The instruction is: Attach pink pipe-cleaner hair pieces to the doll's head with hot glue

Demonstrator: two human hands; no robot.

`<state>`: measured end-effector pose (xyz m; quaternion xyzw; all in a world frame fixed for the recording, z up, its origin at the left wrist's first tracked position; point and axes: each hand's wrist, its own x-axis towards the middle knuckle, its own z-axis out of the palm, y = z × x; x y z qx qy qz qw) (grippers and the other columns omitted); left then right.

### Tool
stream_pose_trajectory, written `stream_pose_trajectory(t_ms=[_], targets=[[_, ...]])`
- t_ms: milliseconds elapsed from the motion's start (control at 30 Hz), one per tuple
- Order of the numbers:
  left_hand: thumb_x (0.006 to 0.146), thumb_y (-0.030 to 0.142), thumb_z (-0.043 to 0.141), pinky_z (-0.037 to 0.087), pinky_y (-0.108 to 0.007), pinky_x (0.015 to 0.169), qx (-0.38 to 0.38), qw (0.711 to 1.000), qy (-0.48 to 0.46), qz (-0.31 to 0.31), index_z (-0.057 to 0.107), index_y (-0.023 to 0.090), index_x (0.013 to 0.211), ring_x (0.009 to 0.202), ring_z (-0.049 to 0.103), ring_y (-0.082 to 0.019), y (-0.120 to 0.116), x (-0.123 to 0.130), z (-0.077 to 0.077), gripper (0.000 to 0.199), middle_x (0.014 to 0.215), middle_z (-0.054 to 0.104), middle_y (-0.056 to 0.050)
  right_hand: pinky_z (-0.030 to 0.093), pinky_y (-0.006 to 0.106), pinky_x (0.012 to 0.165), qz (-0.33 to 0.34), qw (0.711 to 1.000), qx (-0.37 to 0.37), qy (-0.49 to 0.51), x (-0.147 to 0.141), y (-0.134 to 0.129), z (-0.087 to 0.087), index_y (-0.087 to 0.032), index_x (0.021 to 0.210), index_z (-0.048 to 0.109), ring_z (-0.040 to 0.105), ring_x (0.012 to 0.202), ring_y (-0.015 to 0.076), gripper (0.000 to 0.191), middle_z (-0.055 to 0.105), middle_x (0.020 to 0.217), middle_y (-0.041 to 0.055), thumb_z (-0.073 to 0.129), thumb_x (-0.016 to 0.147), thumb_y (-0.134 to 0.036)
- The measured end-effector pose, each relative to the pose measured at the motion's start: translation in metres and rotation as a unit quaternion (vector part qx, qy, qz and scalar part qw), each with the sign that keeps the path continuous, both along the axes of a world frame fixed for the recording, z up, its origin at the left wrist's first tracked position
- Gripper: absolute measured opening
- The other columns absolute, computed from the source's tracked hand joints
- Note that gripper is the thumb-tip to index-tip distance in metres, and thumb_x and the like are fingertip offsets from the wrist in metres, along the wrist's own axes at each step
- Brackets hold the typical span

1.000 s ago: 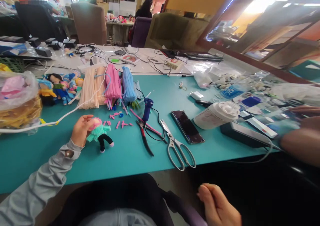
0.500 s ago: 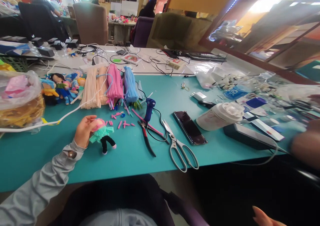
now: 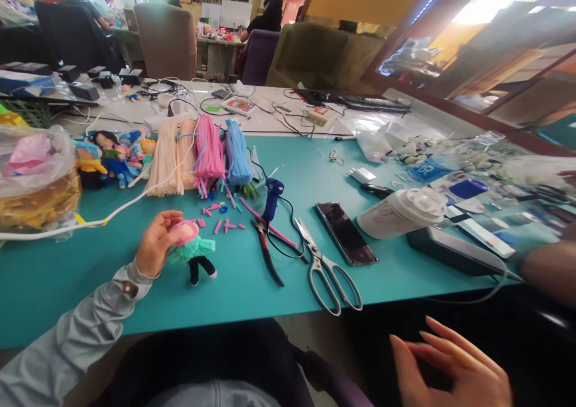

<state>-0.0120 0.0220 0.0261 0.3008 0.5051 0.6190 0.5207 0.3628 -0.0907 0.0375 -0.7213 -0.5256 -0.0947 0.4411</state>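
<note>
My left hand has its fingers closed on the head of a small doll with pink hair, a mint green top and black legs, held over the teal mat. My right hand is below the table edge at the lower right, fingers apart and curved, holding nothing. Short pink pieces lie behind the doll. To its right are red-and-black pliers, a dark blue glue gun and scissors. Bundles of peach, pink and blue stems stand farther back.
A phone, a white cup and a dark grey case are on the right. Another person's blurred arm reaches in there. A white cable crosses the left side, near finished dolls and a plastic bag.
My right hand has risen farther into view at the lower right. The doll in my left hand has shifted slightly right and down, with more of its pink head showing.
</note>
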Motion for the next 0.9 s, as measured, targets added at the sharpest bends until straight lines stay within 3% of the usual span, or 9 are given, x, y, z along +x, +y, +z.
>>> stream_pose_trajectory(t_ms=[67, 167, 233, 367, 500, 600, 767, 900], targets=[[0.050, 0.032, 0.081, 0.048, -0.026, 0.061, 0.013, 1.000, 0.007, -0.015, 0.061, 0.018, 0.088, 0.068, 0.061, -0.014, -0.002, 0.000, -0.002, 0.045, 0.076, 0.062, 0.000, 0.053, 0.045, 0.064, 0.069, 0.998, -0.008, -0.012, -0.028, 0.013, 0.002, -0.026, 0.078, 0.061, 0.066, 0.077, 0.0260, 0.029, 0.068, 0.101, 0.0139, 0.069, 0.076, -0.054], [0.054, 0.033, 0.081, 0.049, -0.026, 0.061, 0.037, 0.998, 0.030, -0.037, 0.061, 0.019, 0.090, 0.070, 0.061, -0.015, -0.004, -0.002, -0.006, 0.044, 0.078, 0.061, -0.001, 0.057, 0.039, 0.066, 0.210, 0.977, -0.025, -0.004, -0.072, 0.032, 0.003, -0.024, 0.103, 0.061, 0.066, 0.068, 0.0205, 0.023, 0.069, 0.086, 0.0063, 0.062, 0.086, -0.038], [0.055, 0.034, 0.082, 0.049, -0.025, 0.060, 0.055, 0.996, 0.041, -0.050, 0.061, 0.019, 0.092, 0.071, 0.061, -0.015, -0.005, -0.003, -0.009, 0.045, 0.080, 0.061, -0.001, 0.058, 0.035, 0.067, 0.319, 0.947, -0.040, 0.013, -0.101, 0.045, 0.005, -0.024, 0.106, 0.060, 0.067, 0.071, 0.0196, 0.018, 0.069, 0.088, 0.0063, 0.059, 0.088, -0.027], [0.053, 0.038, 0.086, 0.049, -0.024, 0.057, 0.082, 0.993, 0.044, -0.067, 0.061, 0.020, 0.091, 0.072, 0.061, -0.016, -0.003, -0.005, -0.013, 0.049, 0.079, 0.061, -0.002, 0.059, 0.036, 0.076, 0.468, 0.881, -0.061, 0.041, -0.152, 0.076, 0.008, -0.024, 0.114, 0.058, 0.068, 0.087, 0.0220, 0.030, 0.069, 0.100, 0.0081, 0.060, 0.085, -0.017], [0.050, 0.042, 0.087, 0.049, -0.025, 0.057, 0.086, 0.993, 0.048, -0.062, 0.061, 0.020, 0.090, 0.070, 0.061, -0.016, -0.002, -0.005, -0.013, 0.052, 0.078, 0.061, -0.002, 0.057, 0.040, 0.085, 0.529, 0.840, -0.109, 0.058, -0.188, 0.110, 0.000, -0.022, 0.123, 0.052, 0.066, 0.096, 0.0244, 0.053, 0.066, 0.109, 0.0107, 0.074, 0.075, -0.021], [0.050, 0.042, 0.086, 0.050, -0.026, 0.060, 0.082, 0.994, 0.054, -0.053, 0.061, 0.020, 0.089, 0.070, 0.060, -0.016, -0.002, -0.003, -0.012, 0.052, 0.078, 0.061, -0.001, 0.058, 0.037, 0.081, 0.550, 0.817, -0.144, 0.099, -0.204, 0.128, -0.009, -0.022, 0.125, 0.048, 0.067, 0.088, 0.0210, 0.065, 0.066, 0.105, 0.0080, 0.079, 0.069, -0.023], [0.051, 0.033, 0.085, 0.052, -0.030, 0.070, 0.093, 0.991, 0.069, -0.061, 0.061, 0.021, 0.093, 0.078, 0.063, -0.018, -0.007, 0.000, -0.008, 0.050, 0.085, 0.064, -0.003, 0.057, 0.033, 0.078, 0.574, 0.790, -0.129, 0.175, -0.212, 0.138, -0.019, -0.023, 0.118, 0.049, 0.067, 0.081, 0.0164, 0.053, 0.067, 0.092, 0.0017, 0.074, 0.072, -0.019], [0.060, 0.026, 0.080, 0.051, -0.030, 0.071, 0.101, 0.990, 0.079, -0.062, 0.060, 0.022, 0.097, 0.078, 0.064, -0.019, -0.012, 0.003, -0.006, 0.043, 0.088, 0.064, -0.004, 0.056, 0.032, 0.078, 0.589, 0.774, -0.113, 0.204, -0.209, 0.139, -0.022, -0.024, 0.117, 0.048, 0.066, 0.082, 0.0163, 0.048, 0.067, 0.091, 0.0019, 0.070, 0.074, -0.020]])
